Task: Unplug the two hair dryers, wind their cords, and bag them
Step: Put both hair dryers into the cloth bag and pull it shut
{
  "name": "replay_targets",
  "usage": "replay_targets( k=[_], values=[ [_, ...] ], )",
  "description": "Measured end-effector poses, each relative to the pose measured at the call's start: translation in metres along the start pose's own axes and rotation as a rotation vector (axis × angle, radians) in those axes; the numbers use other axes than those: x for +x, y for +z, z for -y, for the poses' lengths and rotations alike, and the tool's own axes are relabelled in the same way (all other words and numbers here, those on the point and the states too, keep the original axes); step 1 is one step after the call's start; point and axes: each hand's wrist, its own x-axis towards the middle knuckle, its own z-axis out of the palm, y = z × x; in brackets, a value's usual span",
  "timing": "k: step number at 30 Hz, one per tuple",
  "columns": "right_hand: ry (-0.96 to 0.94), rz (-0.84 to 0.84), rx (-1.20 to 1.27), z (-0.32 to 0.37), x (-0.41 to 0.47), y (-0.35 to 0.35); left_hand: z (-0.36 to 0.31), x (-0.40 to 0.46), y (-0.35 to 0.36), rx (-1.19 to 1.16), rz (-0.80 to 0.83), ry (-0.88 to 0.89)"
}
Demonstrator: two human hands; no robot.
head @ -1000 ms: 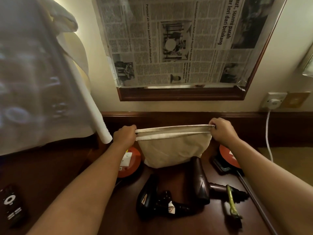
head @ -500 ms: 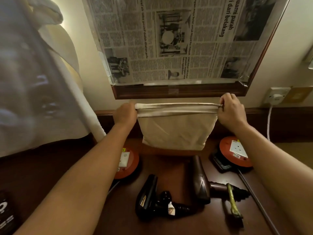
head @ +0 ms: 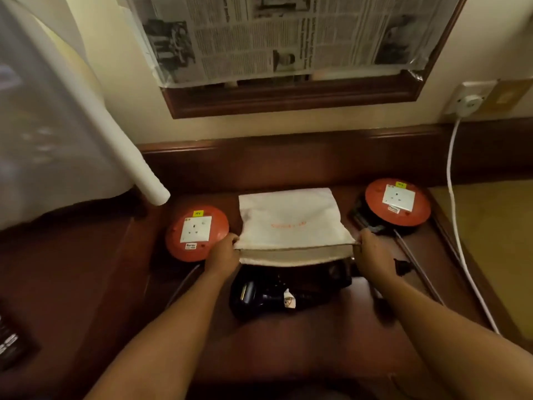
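The bag [head: 291,219] lies flat in the middle of the desk [head: 288,342], between two round socket reels [head: 197,232] [head: 398,202]. The left hand [head: 223,252] and right hand [head: 372,249] hold its near corners. The hair dryers [head: 277,293] lie just below the bag's open edge.

Both hands [head: 223,252] at bag [head: 291,220] mouth

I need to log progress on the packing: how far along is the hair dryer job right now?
Unplugging looks done: both orange reel sockets are empty. In hand: left hand and right hand hold the cloth bag open flat on the desk. Left: the hair dryers lie outside its mouth, unbagged.
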Motion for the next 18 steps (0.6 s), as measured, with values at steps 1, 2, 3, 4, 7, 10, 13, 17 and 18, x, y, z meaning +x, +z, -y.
replay_targets(
  k=[1, 2, 3, 4, 7, 10, 13, 17, 18],
  values=[
    [0.029, 0.031, -0.013, -0.003, -0.003, 0.004, 0.005, -0.001, 0.005, -0.050, 0.029, -0.020],
    [0.043, 0.047, -0.018, -0.005, -0.005, 0.007, 0.008, -0.004, 0.009, -0.086, 0.054, -0.041],
    [0.055, 0.053, -0.013, -0.007, -0.008, 0.011, 0.011, -0.005, 0.012, -0.111, 0.075, -0.059],
    [0.062, 0.057, -0.008, -0.009, -0.010, 0.013, 0.014, -0.006, 0.015, -0.127, 0.097, -0.075],
    [0.055, 0.082, -0.019, -0.009, -0.017, 0.017, 0.020, -0.011, 0.020, -0.135, 0.189, -0.095],
    [0.033, 0.094, -0.017, -0.012, -0.023, 0.020, 0.027, -0.017, 0.023, -0.029, 0.237, -0.024],
    [0.035, 0.120, 0.039, -0.019, -0.029, 0.019, 0.024, -0.026, 0.023, 0.233, 0.201, 0.106],
    [0.036, 0.146, 0.054, -0.034, -0.036, 0.008, 0.002, -0.035, 0.037, 0.495, 0.157, 0.303],
    [0.034, 0.141, 0.046, -0.040, -0.036, 0.005, -0.008, -0.036, 0.043, 0.517, 0.162, 0.337]
  ],
)
